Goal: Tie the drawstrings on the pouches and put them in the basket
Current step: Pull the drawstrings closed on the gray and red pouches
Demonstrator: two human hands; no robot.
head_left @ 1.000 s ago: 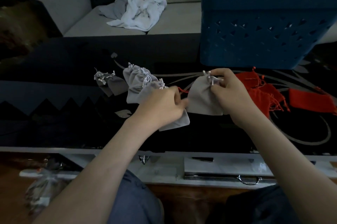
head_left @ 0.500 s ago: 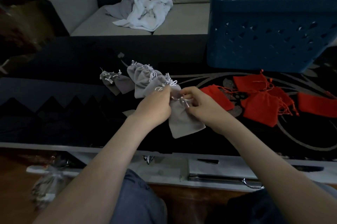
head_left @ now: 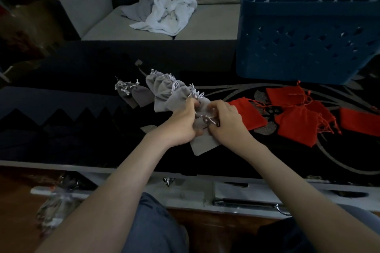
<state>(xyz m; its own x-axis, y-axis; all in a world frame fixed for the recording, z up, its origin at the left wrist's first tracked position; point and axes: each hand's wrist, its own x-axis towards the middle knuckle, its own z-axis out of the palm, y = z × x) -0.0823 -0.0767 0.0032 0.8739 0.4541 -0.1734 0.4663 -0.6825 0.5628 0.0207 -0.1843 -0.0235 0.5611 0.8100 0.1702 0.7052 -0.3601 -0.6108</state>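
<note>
1. At far left on the table (head_left: pixel 61 92) we noted two small dark pouches (head_left: pixel 133 94). Just beside them lay an overlapping cluster of light grey pouches (head_left: pixel 164 92). Their necks were bunched and their cords gathered, so we judged them tied. None was in the basket.
2. The left grip (head_left: pixel 181 123) had its fingers curled, pinching the neck of one grey pouch (head_left: pixel 202 145). This pouch hung low over the table between both wrists, and we could not tell whether it rested there.
3. A white drawstring (head_left: pixel 207 119) crossed the gap between the two grips. The right grip (head_left: pixel 228 123) was curled closed about its ends. We judged the step in hand to be the knotting.
4. To the right lay red pouches (head_left: pixel 294 121), flat and with their cords loose, seemingly untied.
5. The blue basket (head_left: pixel 298 32) stood at the back right, its inside hidden from us. We judged the next move to be pulling the knot snug, then lifting the pouch over the basket's high wall.
</note>
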